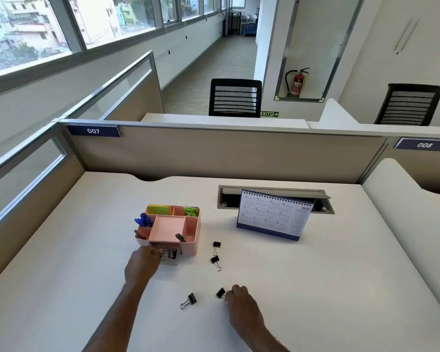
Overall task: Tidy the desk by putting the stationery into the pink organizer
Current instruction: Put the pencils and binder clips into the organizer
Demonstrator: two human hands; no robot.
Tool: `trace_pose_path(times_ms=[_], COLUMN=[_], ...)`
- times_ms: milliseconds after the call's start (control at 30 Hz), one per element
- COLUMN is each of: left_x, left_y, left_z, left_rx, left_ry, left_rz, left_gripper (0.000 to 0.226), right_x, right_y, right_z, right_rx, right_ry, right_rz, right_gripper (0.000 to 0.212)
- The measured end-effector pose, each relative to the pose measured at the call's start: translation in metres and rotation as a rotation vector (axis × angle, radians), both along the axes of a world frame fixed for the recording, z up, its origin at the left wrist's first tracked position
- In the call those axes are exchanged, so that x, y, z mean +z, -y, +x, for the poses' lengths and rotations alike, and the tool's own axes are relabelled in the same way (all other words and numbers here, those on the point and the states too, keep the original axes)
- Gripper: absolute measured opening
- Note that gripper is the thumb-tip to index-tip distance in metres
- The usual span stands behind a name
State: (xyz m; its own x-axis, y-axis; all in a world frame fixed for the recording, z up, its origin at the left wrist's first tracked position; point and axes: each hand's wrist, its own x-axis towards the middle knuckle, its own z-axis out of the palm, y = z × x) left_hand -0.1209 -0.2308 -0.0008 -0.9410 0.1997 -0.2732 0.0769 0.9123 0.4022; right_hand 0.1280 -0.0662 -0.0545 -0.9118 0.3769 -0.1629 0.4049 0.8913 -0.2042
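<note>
Centrally on the white desk [290, 288] stands the pink organizer [188, 236], its back compartments holding yellow sticky notes [159, 209], green clips [190, 211] and blue pens [143, 220]. Its small front drawer [170, 255] is pulled open with binder clips inside. The left hand [142, 262] is at that drawer, its grip closed around a clip's wire handles there. The right hand [240, 299] rests nearer the desk's front edge, its grip pinching the handle of a black binder clip [220, 292]. Three more clips lie loose: one [189, 300] just left of it, two [216, 260] between organizer and desk calendar [273, 215].
</note>
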Motion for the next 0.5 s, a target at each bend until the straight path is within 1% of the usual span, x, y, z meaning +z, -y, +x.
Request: trace_pose_path(times_ms=[100,167,233,267,333,500], left_x=[0.0028,0.0049,0.0057,0.0058,0.0056,0.0060], left_y=[-0.0011,-0.0014,-0.0013,-0.0011,-0.0004,0.0014], left_z=[0.0023,0.0037,0.0047,0.0049,0.0048,0.0069], left_rx=[-0.009,-0.019,-0.030,-0.035,-0.035,-0.027], left_ry=[-0.038,-0.066,-0.082,-0.088,-0.091,-0.080], left_rz=[-0.053,-0.086,-0.096,-0.098,-0.097,-0.080], left_gripper=[0.028,0.028,0.030,0.031,0.032,0.033], right_x=[0.0035,-0.0023,0.0007,0.0015,0.0023,-0.0062], right_y=[0.0022,0.0031,0.0051,0.0045,0.0028,0.0036], right_z=[0.0005,0.0002,-0.0001,-0.0002,-0.0007,-0.0089], right_rx=[-0.009,-0.050,-0.064,-0.063,-0.093,-0.115], right_ry=[0.056,0.027,0.018,0.018,0.018,0.106], right_rz=[-0.007,-0.010,-0.045,-0.052,-0.062,-0.042], right_gripper=[0.041,0.044,0.043,0.038,0.023,0.028])
